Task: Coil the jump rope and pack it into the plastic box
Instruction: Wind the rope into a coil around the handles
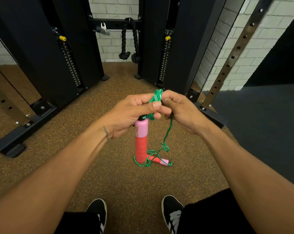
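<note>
Green braided jump rope [155, 100] partly coiled in loops above an upright pink-and-red handle [141, 141], one strand trailing down to a loose tangle around the second handle [158, 160] lying on the floor.

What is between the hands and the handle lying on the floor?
In the head view, one loose strand of green rope hangs from the right hand to the fallen handle, tangling just above it.

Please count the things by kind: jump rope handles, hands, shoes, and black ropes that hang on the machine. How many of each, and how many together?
Jump rope handles: 2, one held, one on the floor
Hands: 2, left hand, right hand
Shoes: 2
Hanging black ropes: 1
Total: 7
</note>
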